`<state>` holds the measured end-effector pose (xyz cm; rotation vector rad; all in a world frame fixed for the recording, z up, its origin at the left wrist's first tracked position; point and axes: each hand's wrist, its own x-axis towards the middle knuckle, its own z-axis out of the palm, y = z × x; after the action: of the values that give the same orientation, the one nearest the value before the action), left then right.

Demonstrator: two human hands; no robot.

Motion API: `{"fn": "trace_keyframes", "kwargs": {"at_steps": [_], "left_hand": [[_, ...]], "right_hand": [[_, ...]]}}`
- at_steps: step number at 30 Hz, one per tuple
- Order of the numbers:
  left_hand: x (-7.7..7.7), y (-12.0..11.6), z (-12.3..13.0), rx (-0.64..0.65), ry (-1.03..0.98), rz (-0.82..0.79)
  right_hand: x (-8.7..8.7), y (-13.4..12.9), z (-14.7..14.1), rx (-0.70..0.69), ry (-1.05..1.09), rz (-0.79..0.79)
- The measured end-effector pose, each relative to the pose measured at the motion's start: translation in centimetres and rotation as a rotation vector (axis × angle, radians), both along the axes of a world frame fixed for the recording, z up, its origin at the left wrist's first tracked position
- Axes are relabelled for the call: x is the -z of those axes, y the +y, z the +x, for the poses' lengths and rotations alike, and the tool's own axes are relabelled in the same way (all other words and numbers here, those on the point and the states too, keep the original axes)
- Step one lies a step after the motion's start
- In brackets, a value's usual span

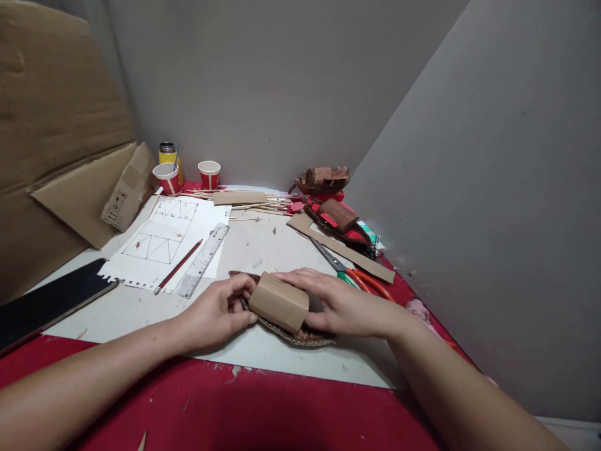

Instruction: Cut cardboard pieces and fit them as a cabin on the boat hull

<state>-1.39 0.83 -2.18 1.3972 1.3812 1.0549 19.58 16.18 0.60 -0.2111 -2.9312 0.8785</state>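
A small cardboard boat hull with a brown inside lies on the white board near its front edge. Over its middle sits a curved piece of plain cardboard, bent like a roof. My left hand pinches the hull's left end beside the curved piece, its thumb low and its fingers curled. My right hand holds the curved piece from the right, fingers across its upper edge and thumb at its lower right corner. The right part of the hull is partly hidden beneath this hand.
Orange-handled scissors and a cardboard strip lie right. Behind are two brown model boats, thin sticks and paper cups. Leftward are drawings, a pencil, a ruler and a black tablet.
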Motion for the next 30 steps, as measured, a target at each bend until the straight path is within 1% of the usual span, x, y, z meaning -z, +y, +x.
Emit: {"fn": "trace_keyframes", "kwargs": {"at_steps": [3, 5, 8, 10, 13, 18, 23, 26, 30], "left_hand": [[-0.1, 0.4, -1.2, 0.021, -0.081, -0.057], [-0.1, 0.8, -2.2, 0.044, -0.120, -0.089], [-0.3, 1.3, -3.5, 0.054, -0.117, -0.116], [-0.4, 1.4, -3.9, 0.041, -0.100, -0.109], [-0.4, 1.5, -4.1, 0.035, -0.076, -0.091], [-0.5, 1.4, -3.8, -0.006, -0.061, -0.077], [-0.9, 1.4, -3.2, -0.027, -0.044, -0.081], [-1.1, 1.4, -2.8, -0.041, -0.038, -0.076], [-1.2, 1.5, -2.5, -0.050, -0.024, -0.054]], "right_hand": [[-0.9, 1.0, 0.7, 0.071, -0.028, -0.153], [-1.0, 1.8, 0.9, 0.130, -0.003, -0.274], [-0.5, 2.4, 0.6, 0.183, 0.062, -0.424], [0.0, 2.2, 0.1, 0.205, 0.096, -0.465], [0.4, 1.3, -0.8, 0.270, 0.080, -0.413], [0.1, -0.5, -1.9, 0.380, 0.002, -0.254], [0.1, -1.2, -2.8, 0.454, -0.031, -0.012], [0.3, -1.2, -3.0, 0.475, -0.017, 0.024], [0.4, -1.0, -2.9, 0.468, -0.023, 0.042]]}}
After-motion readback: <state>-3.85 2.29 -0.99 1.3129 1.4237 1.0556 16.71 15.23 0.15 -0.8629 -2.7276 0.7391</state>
